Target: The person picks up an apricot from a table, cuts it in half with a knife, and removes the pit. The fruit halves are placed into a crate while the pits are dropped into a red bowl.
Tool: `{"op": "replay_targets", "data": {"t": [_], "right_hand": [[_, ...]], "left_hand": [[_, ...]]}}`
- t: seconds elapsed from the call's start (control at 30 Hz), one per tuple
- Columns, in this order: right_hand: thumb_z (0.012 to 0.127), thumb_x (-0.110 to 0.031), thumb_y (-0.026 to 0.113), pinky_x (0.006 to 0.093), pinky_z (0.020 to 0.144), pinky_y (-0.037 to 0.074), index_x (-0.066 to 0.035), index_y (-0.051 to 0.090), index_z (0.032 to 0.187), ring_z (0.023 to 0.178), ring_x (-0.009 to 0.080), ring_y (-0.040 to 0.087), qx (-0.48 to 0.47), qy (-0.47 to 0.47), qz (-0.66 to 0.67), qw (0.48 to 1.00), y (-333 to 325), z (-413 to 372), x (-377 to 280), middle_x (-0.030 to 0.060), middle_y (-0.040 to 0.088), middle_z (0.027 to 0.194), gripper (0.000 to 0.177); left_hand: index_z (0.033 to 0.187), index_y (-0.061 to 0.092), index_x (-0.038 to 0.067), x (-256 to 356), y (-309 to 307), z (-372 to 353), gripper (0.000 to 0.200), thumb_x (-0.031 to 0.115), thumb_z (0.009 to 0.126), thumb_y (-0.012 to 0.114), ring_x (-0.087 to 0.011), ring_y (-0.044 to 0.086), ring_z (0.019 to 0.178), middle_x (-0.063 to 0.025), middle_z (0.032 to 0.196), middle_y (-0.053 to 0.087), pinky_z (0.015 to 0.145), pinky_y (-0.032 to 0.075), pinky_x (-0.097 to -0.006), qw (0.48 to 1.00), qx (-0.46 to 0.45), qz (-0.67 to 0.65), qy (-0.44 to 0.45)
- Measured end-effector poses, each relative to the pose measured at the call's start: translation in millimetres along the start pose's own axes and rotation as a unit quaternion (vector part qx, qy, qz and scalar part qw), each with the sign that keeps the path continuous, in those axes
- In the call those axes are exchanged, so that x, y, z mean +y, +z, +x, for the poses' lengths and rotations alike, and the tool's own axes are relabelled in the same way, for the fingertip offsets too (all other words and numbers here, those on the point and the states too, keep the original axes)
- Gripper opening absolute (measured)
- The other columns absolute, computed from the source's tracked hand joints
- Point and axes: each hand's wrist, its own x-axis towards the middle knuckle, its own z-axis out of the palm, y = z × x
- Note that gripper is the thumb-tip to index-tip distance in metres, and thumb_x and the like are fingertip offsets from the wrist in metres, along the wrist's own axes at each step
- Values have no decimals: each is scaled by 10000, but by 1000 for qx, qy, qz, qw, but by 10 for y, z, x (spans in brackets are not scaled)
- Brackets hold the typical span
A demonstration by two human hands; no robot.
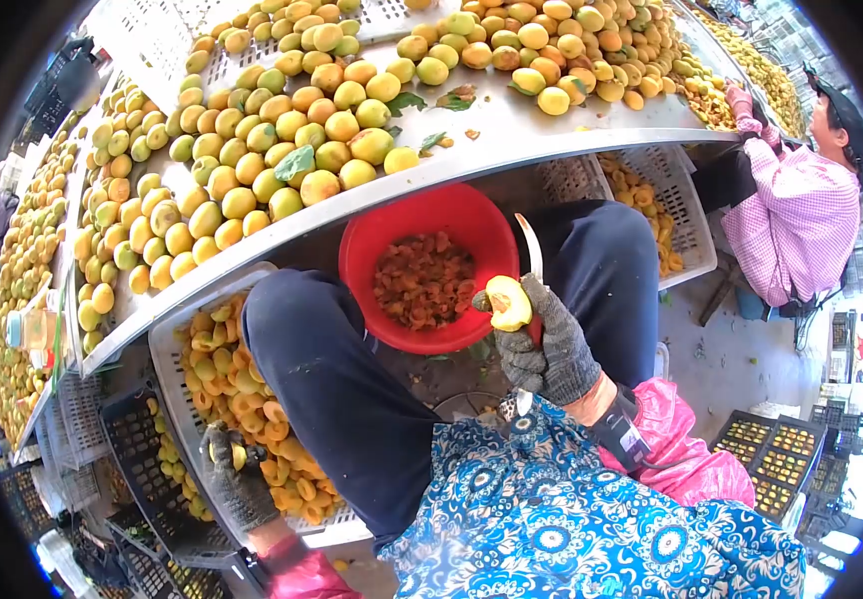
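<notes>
Blue apron (571, 514), right hand (556, 344) upright around knife (531, 245) and cut fruit (508, 302), left hand (235, 486) out sideways around fruit piece (239, 457).

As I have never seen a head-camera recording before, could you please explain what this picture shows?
There is no machine here: a seated person works with two gloved hands, and the single view looks forward and down from a camera on their head. The right hand holds a cut fruit and a knife with a curved blade. The left hand, over a crate of opened fruit, appears to hold a yellow piece. On the metal table lie many whole orange-yellow fruits. A red basin below contains brownish bits. Another person sits at the right.
</notes>
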Motion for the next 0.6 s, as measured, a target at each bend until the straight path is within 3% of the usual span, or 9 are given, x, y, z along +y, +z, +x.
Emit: {"op": "replay_targets", "data": {"t": [0.07,0.1,0.2,0.23,0.27,0.33,0.47,0.53,0.6], "right_hand": [[955,-535,457,209,319,284,-26,579,1107,335,71,334,-40,14,34,999,-34,0,6,-41,408,519,545],[944,-567,447,216,324,292,-36,549,1174,341,69,327,-64,0,17,998,-101,5,31,-47,413,537,587],[939,-582,445,227,295,301,-7,525,1223,332,80,392,-4,-49,-8,999,-114,40,80,-26,495,549,646],[943,-575,442,224,296,302,-23,524,1233,333,82,381,-17,-57,-59,997,-104,20,58,-31,481,554,629],[946,-566,445,217,300,306,-34,516,1252,334,83,368,9,-32,-23,999,-48,21,53,-38,454,542,618],[949,-554,449,214,303,312,-25,492,1283,335,83,359,90,-38,-42,994,49,40,86,-39,435,540,627],[951,-544,455,221,305,322,-17,473,1306,341,80,368,79,-39,-49,995,27,81,117,-37,440,546,635],[917,-529,549,192,341,222,-123,582,1054,385,34,296,42,-31,-63,997,85,71,115,-88,398,573,430],[917,-523,550,194,340,223,-122,584,1063,390,31,304,40,-38,-81,995,152,55,107,-89,403,573,428]], "left_hand": [[1136,579,39,-128,-127,11,405,398,953,536,-137,558,701,-59,849,575,543,469,-263,984,6,-156,-83],[1182,553,26,-100,-183,3,546,513,950,471,-163,558,702,-82,853,574,570,486,-294,972,-29,-175,-152],[1256,523,45,-57,-195,-74,656,606,935,412,-181,548,640,-84,823,577,550,479,-314,969,-8,-183,-165],[1237,540,34,-97,-194,-87,578,518,941,430,-148,532,632,-63,799,578,532,455,-266,993,-35,-80,-80],[1283,517,47,-187,-314,-29,601,538,959,394,-137,528,633,-44,805,570,534,454,-246,964,-51,-207,-159],[1295,516,55,-164,-369,-10,611,550,968,370,-130,532,633,-34,807,570,536,463,-236,956,-82,-229,-165],[1293,522,47,-103,-436,-7,607,540,967,386,-122,546,645,-37,816,577,540,479,-249,965,-72,-203,-150],[1260,541,25,-74,-466,2,527,455,974,440,-111,570,681,-41,832,586,545,497,-242,976,-57,-157,-137],[1191,566,-9,22,-485,48,382,290,967,487,-94,584,716,-31,818,589,539,508,-200,989,-13,-99,-108]]}}
